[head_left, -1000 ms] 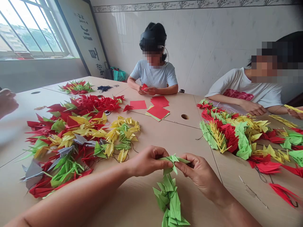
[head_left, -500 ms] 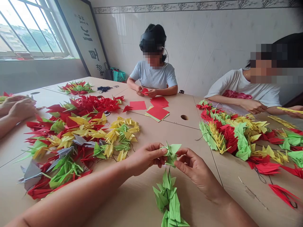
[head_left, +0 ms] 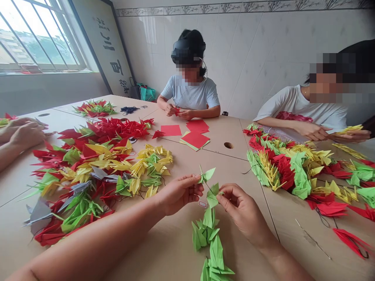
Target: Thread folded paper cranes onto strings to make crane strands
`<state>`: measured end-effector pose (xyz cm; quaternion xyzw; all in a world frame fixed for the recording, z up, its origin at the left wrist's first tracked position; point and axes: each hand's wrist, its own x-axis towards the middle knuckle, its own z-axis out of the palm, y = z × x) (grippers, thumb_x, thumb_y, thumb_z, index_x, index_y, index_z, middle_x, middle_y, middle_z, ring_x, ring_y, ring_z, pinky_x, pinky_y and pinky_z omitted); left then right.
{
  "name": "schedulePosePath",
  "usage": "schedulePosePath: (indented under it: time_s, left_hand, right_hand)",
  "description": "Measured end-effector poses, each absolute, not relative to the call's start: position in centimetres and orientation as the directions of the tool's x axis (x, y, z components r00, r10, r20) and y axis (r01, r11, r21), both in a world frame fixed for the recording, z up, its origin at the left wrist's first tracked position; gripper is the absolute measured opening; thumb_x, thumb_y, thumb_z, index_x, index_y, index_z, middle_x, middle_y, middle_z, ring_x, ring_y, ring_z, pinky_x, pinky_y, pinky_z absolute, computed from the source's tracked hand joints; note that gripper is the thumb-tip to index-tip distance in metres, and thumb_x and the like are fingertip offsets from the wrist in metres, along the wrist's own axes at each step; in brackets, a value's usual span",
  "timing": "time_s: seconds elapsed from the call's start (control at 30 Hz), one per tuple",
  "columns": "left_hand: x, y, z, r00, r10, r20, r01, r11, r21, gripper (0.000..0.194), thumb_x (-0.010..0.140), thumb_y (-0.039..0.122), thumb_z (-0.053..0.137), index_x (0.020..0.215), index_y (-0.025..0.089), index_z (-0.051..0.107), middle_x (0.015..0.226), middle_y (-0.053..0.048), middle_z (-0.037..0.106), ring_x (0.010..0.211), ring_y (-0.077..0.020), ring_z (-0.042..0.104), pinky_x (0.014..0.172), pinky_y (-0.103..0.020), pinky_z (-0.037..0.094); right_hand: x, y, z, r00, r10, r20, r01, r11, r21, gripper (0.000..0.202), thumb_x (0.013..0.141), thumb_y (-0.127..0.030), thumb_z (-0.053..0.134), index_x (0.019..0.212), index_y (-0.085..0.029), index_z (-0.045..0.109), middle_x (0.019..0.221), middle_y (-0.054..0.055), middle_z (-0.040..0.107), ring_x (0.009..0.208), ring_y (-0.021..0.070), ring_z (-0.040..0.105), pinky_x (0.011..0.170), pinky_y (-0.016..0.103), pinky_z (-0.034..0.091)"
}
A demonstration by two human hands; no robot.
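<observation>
My left hand pinches a green folded paper crane between thumb and fingers. A dark thread runs from it down to a second green paper crane, which my right hand grips at its right edge. Below both hands a string of green paper cranes lies on the table, reaching toward the front edge of the view. The fingers of both hands are closed on the paper. A short gap with bare thread shows between the two held cranes.
A large heap of red, yellow, green and grey paper cranes lies to the left. More strings lie to the right, near a long needle. Red paper squares lie ahead. Co-workers' hands show at left, opposite and right.
My hands have drawn apart slightly, the left one up and leftward. The two cranes, close together before, are now separated with thread between. At right, the co-worker's hand has brought yellow paper pieces inward.
</observation>
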<state>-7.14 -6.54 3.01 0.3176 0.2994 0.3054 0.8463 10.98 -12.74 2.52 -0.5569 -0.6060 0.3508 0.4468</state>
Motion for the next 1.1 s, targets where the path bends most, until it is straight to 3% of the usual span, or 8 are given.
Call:
schedulePosePath:
  time_s: [0.2, 0.4, 0.67, 1.1]
  left_hand:
    - [-7.17, -6.33, 2.69, 0.623, 0.694, -0.360, -0.334, 0.653, 0.680, 0.013, 0.079, 0.026, 0.059, 0.081, 0.014, 0.055, 0.076, -0.003, 0.062, 0.062, -0.0074, 0.058, 0.060, -0.019, 0.047]
    - [-7.15, -6.47, 2.56, 0.627, 0.692, -0.359, -0.327, 0.651, 0.685, 0.011, 0.078, 0.023, 0.060, 0.081, 0.014, 0.056, 0.078, -0.003, 0.063, 0.064, -0.0078, 0.059, 0.060, -0.019, 0.048]
    - [-7.00, -6.08, 2.44, 0.558, 0.700, -0.446, -0.301, 0.671, 0.677, 0.021, 0.081, 0.031, 0.054, 0.080, 0.010, 0.057, 0.075, -0.005, 0.063, 0.061, -0.0089, 0.058, 0.058, -0.020, 0.047]
    - [-7.00, -6.07, 2.35, 0.360, 0.856, -0.371, -0.178, 0.454, 0.873, 0.022, 0.075, 0.038, 0.060, 0.079, 0.017, 0.053, 0.076, -0.001, 0.055, 0.061, -0.0085, 0.054, 0.048, -0.017, 0.040]
  right_hand:
    - [10.84, -12.73, 2.18, 0.028, 0.971, 0.238, 0.525, 0.188, -0.830, 0.019, 0.082, -0.036, 0.053, 0.072, -0.020, 0.053, 0.083, 0.004, 0.057, 0.069, 0.0151, 0.056, 0.063, 0.025, 0.047]
    - [10.92, -12.77, 1.98, 0.091, 0.979, 0.181, 0.530, 0.106, -0.841, 0.019, 0.081, -0.038, 0.054, 0.075, -0.019, 0.054, 0.102, 0.007, 0.060, 0.069, 0.0135, 0.060, 0.064, 0.025, 0.048]
    - [10.92, -13.03, 2.49, 0.117, 0.984, 0.136, 0.579, 0.044, -0.814, 0.021, 0.080, -0.040, 0.053, 0.073, -0.020, 0.053, 0.066, 0.000, 0.062, 0.059, 0.0143, 0.058, 0.055, 0.023, 0.045]
    - [11.21, -12.79, 2.25, 0.137, 0.987, 0.086, 0.506, 0.004, -0.863, 0.020, 0.078, -0.040, 0.054, 0.073, -0.021, 0.053, 0.068, -0.001, 0.060, 0.062, 0.0142, 0.056, 0.060, 0.024, 0.044]
